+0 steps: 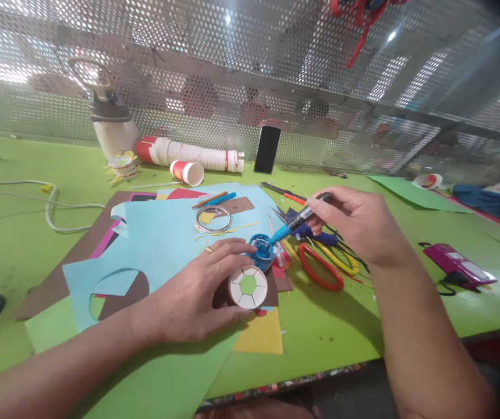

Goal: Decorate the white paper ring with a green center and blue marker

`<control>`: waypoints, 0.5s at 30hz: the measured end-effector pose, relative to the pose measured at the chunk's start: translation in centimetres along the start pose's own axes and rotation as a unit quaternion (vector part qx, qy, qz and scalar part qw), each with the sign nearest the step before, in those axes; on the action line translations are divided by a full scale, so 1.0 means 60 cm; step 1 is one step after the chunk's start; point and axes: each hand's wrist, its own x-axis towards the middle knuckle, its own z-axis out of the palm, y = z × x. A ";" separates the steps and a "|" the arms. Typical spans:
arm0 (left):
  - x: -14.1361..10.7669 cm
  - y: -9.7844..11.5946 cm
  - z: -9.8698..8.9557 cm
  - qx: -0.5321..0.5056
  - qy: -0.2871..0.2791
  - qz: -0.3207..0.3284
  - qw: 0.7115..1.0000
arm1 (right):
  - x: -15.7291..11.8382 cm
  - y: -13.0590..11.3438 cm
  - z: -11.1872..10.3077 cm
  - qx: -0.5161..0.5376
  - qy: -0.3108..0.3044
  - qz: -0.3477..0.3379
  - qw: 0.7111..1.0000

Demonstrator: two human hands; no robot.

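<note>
- Left grip (pixel 191 294) is closed around a white round piece (pixel 258 294) with a green hexagon (pixel 248 285) and dark lines; the piece faces up between thumb and fingers, and a fingertip reaches the rim of a blue tub (pixel 262 251) just beyond it.
- Right grip (pixel 348 218) is clasped about a marker (pixel 301 219) — black barrel, blue front end; it slants down to the left, its tip at the tub's edge.
- Below the right grip, on the counter (pixel 328 331), lie red-orange handles (pixel 305 256) and a yellow handle (pixel 349 268); blue handles (pixel 326 238) sit just beside its fingers.
- Under and beyond the left grip spreads light blue paper (pixel 162 244); a clear ring (pixel 197 219) and a blue pen (pixel 222 198) rest on it.
- Farther beyond both grips — a phone (pixel 268 149) stands upright; a magenta device (pixel 454 263) lies right of the right grip.
</note>
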 end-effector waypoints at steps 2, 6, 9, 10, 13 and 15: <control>0.000 0.000 0.001 0.002 -0.006 -0.008 1.000 | 0.001 0.002 -0.005 -0.001 -0.005 0.003 1.000; 0.002 0.001 0.001 0.003 -0.022 -0.020 1.000 | 0.002 0.003 -0.015 0.011 0.003 0.013 1.000; 0.003 0.002 -0.002 0.001 -0.026 -0.025 0.999 | 0.001 0.001 -0.019 0.031 0.018 0.010 0.999; 0.003 0.003 -0.002 0.000 -0.025 -0.024 0.999 | 0.000 0.000 -0.019 0.041 0.024 0.005 0.999; 0.002 0.004 -0.003 -0.002 -0.019 -0.021 1.000 | -0.003 -0.001 -0.012 0.071 0.029 -0.011 0.997; 0.001 0.004 -0.002 -0.003 -0.016 -0.017 1.000 | -0.004 -0.001 -0.004 0.067 0.013 -0.014 0.998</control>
